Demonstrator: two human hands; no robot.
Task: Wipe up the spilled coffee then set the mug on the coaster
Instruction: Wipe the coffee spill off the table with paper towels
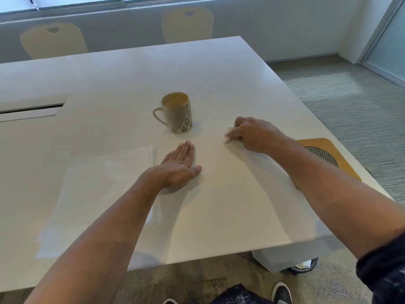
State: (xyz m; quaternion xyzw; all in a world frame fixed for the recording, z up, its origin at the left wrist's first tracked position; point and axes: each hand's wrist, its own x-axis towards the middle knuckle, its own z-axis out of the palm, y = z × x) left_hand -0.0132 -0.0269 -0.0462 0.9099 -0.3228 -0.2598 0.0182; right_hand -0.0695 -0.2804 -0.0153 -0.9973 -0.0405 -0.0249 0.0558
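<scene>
A cream mug (177,114) with a leaf pattern stands upright on the white table (122,75), coffee inside, handle to the left. My right hand (255,133) is to the mug's right, fingers curled round a small white tissue (229,137) pressed on the tabletop. My left hand (180,166) lies flat on the table in front of the mug, fingers straight. A wooden coaster (328,157) with a dark mesh centre sits at the table's right edge, partly hidden by my right forearm. No coffee stain shows clearly on the surface.
Thin translucent sheets (98,194) lie on the table left of my left arm. A cable slot (32,107) is set in the table at far left. Two cream chairs (187,23) stand behind the far edge. Carpet lies to the right.
</scene>
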